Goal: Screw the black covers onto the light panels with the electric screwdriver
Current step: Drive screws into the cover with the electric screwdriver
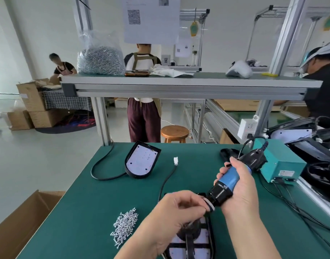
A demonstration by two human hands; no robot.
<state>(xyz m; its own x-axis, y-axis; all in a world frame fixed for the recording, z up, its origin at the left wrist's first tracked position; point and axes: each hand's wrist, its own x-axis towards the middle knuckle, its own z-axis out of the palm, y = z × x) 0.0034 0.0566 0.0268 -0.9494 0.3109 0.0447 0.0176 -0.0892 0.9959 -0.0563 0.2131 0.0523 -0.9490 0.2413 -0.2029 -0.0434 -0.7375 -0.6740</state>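
Looks like the screw-loading part of the job, somewhere mid-fastening. The electric screwdriver (227, 179) is gripped round its blue barrel by the right hand (241, 191), held at a slant with the nose pointed down and to the left. The left hand (175, 212) is brought right up to that nose with fingers curled and thumb and fingertips drawn together. A screw being set on the bit would be the guess, but it's too blurred there, so what is actually pinched can't be told.

The light panel (204, 235) being worked on is laid flat on the green tabletop (96, 193) at the near edge, directly under both hands, with the black cover (190, 240) already seated on it. How many screws are already in can't be seen, since the left hand covers most of it.

A loose pile of screws (125, 224) is heaped just left of that panel, within easy reach. A second light panel (141, 161) is parked further back with no cover on it, so the task as a whole is probably far from done. The driver's cable is run back to a teal power box (280, 165) on the right.

For the next move, the bit would need to be swung upright and lined up over a screw hole in the cover, with the cover kept from shifting while the screw is driven. A tilted start is what should be avoided, as the screw could go in crooked.
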